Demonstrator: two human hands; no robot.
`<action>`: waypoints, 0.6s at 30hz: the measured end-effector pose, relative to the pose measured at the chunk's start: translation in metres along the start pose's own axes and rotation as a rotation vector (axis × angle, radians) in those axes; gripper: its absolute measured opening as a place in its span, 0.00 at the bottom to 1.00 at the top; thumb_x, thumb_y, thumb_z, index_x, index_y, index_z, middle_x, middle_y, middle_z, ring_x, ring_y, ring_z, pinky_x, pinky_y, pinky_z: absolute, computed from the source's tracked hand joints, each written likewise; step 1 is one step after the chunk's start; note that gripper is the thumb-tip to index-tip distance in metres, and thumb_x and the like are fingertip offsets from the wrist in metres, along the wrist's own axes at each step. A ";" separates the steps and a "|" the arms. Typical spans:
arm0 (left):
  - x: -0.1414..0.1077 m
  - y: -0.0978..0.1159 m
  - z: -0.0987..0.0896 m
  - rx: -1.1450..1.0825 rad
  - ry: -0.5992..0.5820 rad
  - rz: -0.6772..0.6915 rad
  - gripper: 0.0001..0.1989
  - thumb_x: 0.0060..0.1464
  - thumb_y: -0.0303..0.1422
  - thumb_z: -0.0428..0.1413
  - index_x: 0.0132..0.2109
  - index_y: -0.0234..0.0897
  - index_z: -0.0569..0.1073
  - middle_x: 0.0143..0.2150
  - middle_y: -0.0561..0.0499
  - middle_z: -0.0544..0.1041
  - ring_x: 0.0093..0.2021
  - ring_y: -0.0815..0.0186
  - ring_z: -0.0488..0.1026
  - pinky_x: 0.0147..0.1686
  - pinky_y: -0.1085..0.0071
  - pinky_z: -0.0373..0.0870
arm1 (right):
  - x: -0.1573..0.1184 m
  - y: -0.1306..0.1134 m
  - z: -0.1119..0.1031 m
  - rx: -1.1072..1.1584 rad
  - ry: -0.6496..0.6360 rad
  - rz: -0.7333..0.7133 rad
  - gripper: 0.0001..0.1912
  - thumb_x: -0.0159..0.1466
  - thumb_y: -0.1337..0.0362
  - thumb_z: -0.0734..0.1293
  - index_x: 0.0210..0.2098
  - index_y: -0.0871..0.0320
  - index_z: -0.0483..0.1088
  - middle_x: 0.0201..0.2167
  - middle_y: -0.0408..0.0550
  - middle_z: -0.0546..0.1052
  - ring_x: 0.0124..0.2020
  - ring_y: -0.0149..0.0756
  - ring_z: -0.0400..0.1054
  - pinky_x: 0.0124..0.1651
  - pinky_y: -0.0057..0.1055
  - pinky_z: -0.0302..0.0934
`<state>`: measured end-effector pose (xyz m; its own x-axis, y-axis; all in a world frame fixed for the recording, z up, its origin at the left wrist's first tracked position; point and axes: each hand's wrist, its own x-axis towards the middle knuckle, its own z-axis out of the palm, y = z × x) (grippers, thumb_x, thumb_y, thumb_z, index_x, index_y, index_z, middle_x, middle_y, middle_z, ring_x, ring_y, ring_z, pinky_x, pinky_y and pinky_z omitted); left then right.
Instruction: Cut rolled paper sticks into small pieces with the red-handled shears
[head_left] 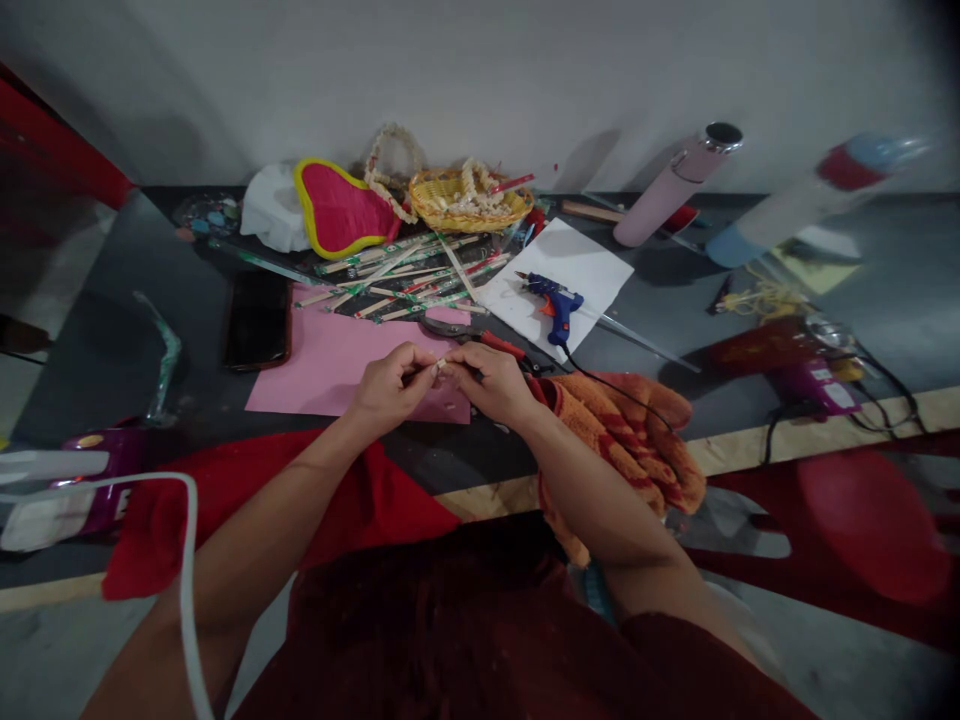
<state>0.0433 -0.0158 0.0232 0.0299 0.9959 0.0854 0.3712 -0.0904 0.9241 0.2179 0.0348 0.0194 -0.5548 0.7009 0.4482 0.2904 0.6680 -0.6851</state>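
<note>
Both hands meet above the pink paper [330, 355]. Between their fingertips is a small pale piece [441, 364], too small to make out further. My left hand [397, 385] pinches it from the left with bent fingers. My right hand [491, 382] closes on it from the right. Pliers [499, 343] with red handles lie just beyond my right hand. Behind them, a blue glue gun [555, 305] rests on white paper [604, 262]. Several wrapped sticks [397, 275] lie in a loose pile past the pink paper.
A wicker basket [442, 212] with pale pieces and a pink-and-yellow shape [341, 208] stand near the wall. A phone [259, 320] lies left. A pink flask [664, 195] and a bottle [787, 205] stand right. An orange towel [622, 430] and red cloth [367, 500] cover the near edge.
</note>
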 end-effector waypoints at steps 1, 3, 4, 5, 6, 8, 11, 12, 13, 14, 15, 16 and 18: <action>0.000 -0.001 0.000 0.001 -0.002 -0.002 0.07 0.54 0.36 0.54 0.37 0.38 0.70 0.32 0.52 0.79 0.32 0.68 0.77 0.34 0.74 0.72 | 0.000 0.000 0.000 0.000 -0.003 0.001 0.07 0.65 0.64 0.63 0.37 0.56 0.73 0.34 0.47 0.77 0.36 0.33 0.71 0.42 0.31 0.65; 0.000 -0.002 0.000 0.011 -0.007 -0.002 0.07 0.54 0.37 0.54 0.38 0.38 0.69 0.33 0.52 0.79 0.33 0.68 0.77 0.34 0.73 0.72 | 0.000 0.001 0.000 -0.001 -0.005 0.004 0.07 0.65 0.63 0.63 0.37 0.56 0.73 0.34 0.47 0.77 0.36 0.33 0.71 0.42 0.31 0.65; 0.000 -0.002 0.000 0.020 -0.007 0.000 0.07 0.54 0.37 0.54 0.37 0.38 0.69 0.33 0.52 0.79 0.33 0.68 0.77 0.35 0.73 0.72 | 0.000 0.001 0.000 -0.001 -0.007 0.005 0.07 0.65 0.63 0.63 0.37 0.56 0.73 0.34 0.47 0.77 0.36 0.33 0.71 0.42 0.31 0.65; 0.000 -0.002 0.000 0.028 -0.003 0.003 0.07 0.54 0.37 0.54 0.37 0.38 0.69 0.33 0.52 0.79 0.33 0.68 0.77 0.35 0.73 0.72 | 0.000 0.001 0.000 -0.001 -0.009 0.004 0.07 0.65 0.64 0.62 0.37 0.56 0.73 0.34 0.47 0.77 0.36 0.33 0.71 0.42 0.31 0.65; 0.000 -0.003 0.000 0.035 0.001 0.006 0.07 0.54 0.37 0.54 0.37 0.38 0.69 0.33 0.52 0.79 0.33 0.68 0.77 0.35 0.73 0.72 | 0.000 0.001 0.000 -0.003 -0.011 0.002 0.08 0.65 0.64 0.62 0.37 0.56 0.73 0.34 0.47 0.77 0.36 0.33 0.71 0.42 0.31 0.65; 0.000 -0.003 0.001 0.050 0.012 0.008 0.07 0.55 0.38 0.54 0.37 0.38 0.69 0.33 0.52 0.79 0.32 0.68 0.77 0.34 0.73 0.71 | 0.000 0.001 0.000 -0.008 -0.009 -0.006 0.07 0.65 0.64 0.62 0.38 0.56 0.73 0.34 0.47 0.77 0.36 0.33 0.71 0.42 0.30 0.65; 0.000 -0.004 0.001 0.096 0.019 0.010 0.08 0.55 0.38 0.53 0.38 0.38 0.70 0.32 0.53 0.79 0.31 0.68 0.76 0.32 0.74 0.70 | 0.000 0.001 0.001 -0.021 -0.004 -0.014 0.07 0.65 0.64 0.63 0.37 0.57 0.72 0.34 0.47 0.77 0.36 0.32 0.71 0.41 0.29 0.65; 0.000 -0.005 0.001 0.113 0.020 0.011 0.08 0.55 0.38 0.53 0.38 0.39 0.70 0.32 0.53 0.79 0.31 0.68 0.76 0.32 0.74 0.70 | 0.000 0.001 0.001 -0.027 -0.006 -0.013 0.07 0.65 0.64 0.63 0.37 0.57 0.72 0.34 0.47 0.77 0.36 0.32 0.71 0.41 0.29 0.65; 0.000 -0.006 0.000 0.127 0.020 0.010 0.08 0.55 0.38 0.53 0.38 0.39 0.70 0.33 0.53 0.79 0.31 0.68 0.76 0.33 0.74 0.70 | 0.000 0.001 0.001 -0.036 -0.011 -0.010 0.07 0.65 0.64 0.62 0.37 0.57 0.72 0.34 0.47 0.77 0.36 0.32 0.71 0.40 0.29 0.65; 0.001 -0.007 0.000 0.137 0.020 0.008 0.09 0.55 0.39 0.53 0.38 0.39 0.70 0.33 0.53 0.79 0.32 0.68 0.77 0.33 0.74 0.70 | 0.000 0.001 0.001 -0.047 -0.014 -0.006 0.07 0.65 0.64 0.62 0.38 0.57 0.72 0.34 0.47 0.77 0.35 0.32 0.71 0.40 0.28 0.65; 0.001 -0.008 0.000 0.143 0.025 0.003 0.09 0.55 0.39 0.53 0.38 0.39 0.70 0.33 0.53 0.79 0.32 0.68 0.77 0.34 0.73 0.71 | 0.000 0.003 0.001 -0.065 -0.018 -0.006 0.07 0.65 0.64 0.62 0.38 0.57 0.72 0.34 0.47 0.77 0.35 0.32 0.71 0.40 0.28 0.64; 0.002 -0.008 0.000 0.145 0.033 -0.003 0.09 0.55 0.39 0.54 0.38 0.39 0.70 0.34 0.53 0.79 0.33 0.68 0.77 0.34 0.73 0.71 | 0.000 0.004 0.002 -0.089 -0.024 -0.008 0.07 0.65 0.65 0.62 0.38 0.57 0.72 0.34 0.47 0.77 0.35 0.32 0.71 0.39 0.28 0.64; 0.003 -0.009 -0.001 0.141 0.053 -0.018 0.09 0.54 0.39 0.54 0.38 0.39 0.70 0.34 0.53 0.80 0.32 0.67 0.77 0.33 0.74 0.71 | -0.001 0.008 0.003 -0.158 -0.050 -0.021 0.08 0.64 0.67 0.61 0.38 0.57 0.72 0.35 0.48 0.78 0.35 0.33 0.71 0.39 0.29 0.64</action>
<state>0.0394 -0.0117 0.0152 -0.0258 0.9954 0.0920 0.4978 -0.0670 0.8647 0.2186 0.0385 0.0121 -0.5986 0.6761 0.4297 0.3952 0.7158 -0.5756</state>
